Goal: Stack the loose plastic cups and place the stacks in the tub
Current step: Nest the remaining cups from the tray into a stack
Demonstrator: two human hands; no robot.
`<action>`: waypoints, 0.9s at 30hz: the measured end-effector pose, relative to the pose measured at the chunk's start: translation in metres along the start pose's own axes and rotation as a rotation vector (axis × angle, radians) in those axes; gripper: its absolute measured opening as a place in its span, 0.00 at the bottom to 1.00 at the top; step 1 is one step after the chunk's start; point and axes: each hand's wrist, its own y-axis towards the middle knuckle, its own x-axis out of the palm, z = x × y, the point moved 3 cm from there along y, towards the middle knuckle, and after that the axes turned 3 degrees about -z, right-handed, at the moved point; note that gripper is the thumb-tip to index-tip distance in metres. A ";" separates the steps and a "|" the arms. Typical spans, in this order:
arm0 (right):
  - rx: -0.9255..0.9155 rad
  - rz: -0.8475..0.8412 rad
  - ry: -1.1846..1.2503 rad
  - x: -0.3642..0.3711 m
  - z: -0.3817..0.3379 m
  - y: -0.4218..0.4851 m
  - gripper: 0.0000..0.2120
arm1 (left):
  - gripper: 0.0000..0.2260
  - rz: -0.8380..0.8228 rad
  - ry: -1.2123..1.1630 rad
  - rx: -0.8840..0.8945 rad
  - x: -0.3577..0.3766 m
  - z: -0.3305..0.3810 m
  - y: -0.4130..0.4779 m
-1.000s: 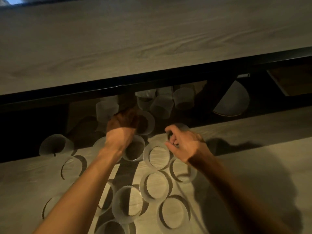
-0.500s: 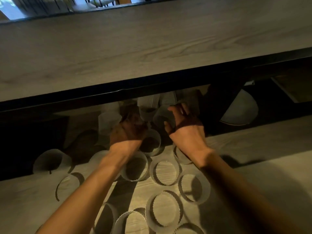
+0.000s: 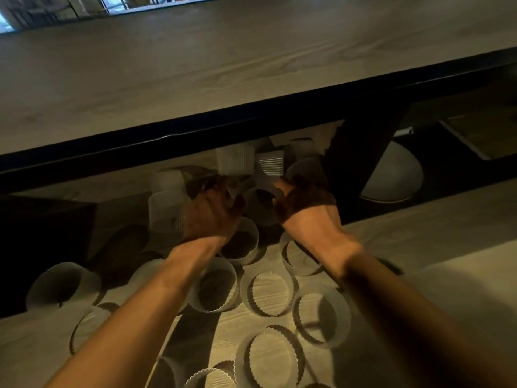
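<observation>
On my monitor, a wide wooden desk (image 3: 251, 65) fills the top, its black near edge overhanging the wooden floor (image 3: 419, 247). Loose cups (image 3: 270, 294) are scattered on the floor under and in front of that edge. Both hands reach into the shadow beneath. The right hand (image 3: 305, 205) curls round a tipped cup (image 3: 261, 204). The left hand (image 3: 212, 214) is curled just beside it, but I cannot tell what it holds.

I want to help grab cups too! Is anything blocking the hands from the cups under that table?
Nothing visible blocks them. The left hand and right hand are among the plastic cups in the shadow below the dark table edge. Their grips are too dark to judge.
</observation>
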 end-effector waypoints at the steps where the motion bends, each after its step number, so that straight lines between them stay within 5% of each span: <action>1: 0.018 -0.004 0.028 0.000 0.001 -0.003 0.15 | 0.15 0.018 0.014 0.007 -0.002 0.002 -0.001; 9: 0.149 -0.177 -0.050 0.001 0.003 -0.020 0.10 | 0.18 0.005 0.162 0.050 -0.001 0.000 -0.001; 16: 0.205 -0.466 -0.100 -0.005 -0.004 -0.029 0.24 | 0.20 -0.083 0.262 0.075 0.002 -0.015 0.001; 18: 0.224 -0.414 0.012 -0.008 -0.006 -0.029 0.23 | 0.17 -0.095 0.283 0.052 0.000 -0.019 0.003; 22: 0.091 -0.013 0.168 -0.009 -0.007 -0.015 0.17 | 0.17 -0.202 0.225 0.064 -0.004 -0.028 -0.003; 27: 0.072 0.212 0.196 -0.009 -0.011 0.006 0.27 | 0.13 -0.331 0.001 -0.047 -0.017 -0.033 -0.021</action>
